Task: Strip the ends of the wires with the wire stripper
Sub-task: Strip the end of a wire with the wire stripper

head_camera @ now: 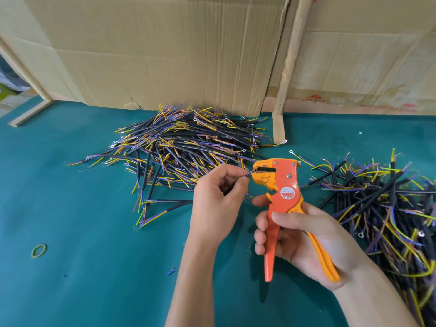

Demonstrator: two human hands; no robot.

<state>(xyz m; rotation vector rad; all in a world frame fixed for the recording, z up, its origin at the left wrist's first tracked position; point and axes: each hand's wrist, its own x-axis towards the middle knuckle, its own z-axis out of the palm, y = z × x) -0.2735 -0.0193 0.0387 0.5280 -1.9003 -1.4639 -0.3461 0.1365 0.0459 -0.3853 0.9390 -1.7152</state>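
Note:
My right hand (304,234) grips the handles of an orange and yellow wire stripper (282,185), held upright with its jaws pointing left. My left hand (217,197) pinches a thin blue wire end (246,175) and holds its tip at the stripper's jaws. The rest of that cable is mostly hidden behind my left hand. A big pile of black cables with yellow and blue wire ends (184,147) lies behind my hands. A second pile of the same cables (387,208) lies to the right.
The work surface is a teal mat (94,267). Cardboard sheets (165,48) and a wooden post (291,57) stand along the back. A green rubber band (39,250) lies at the left, and a small blue insulation scrap (172,271) sits near my left forearm.

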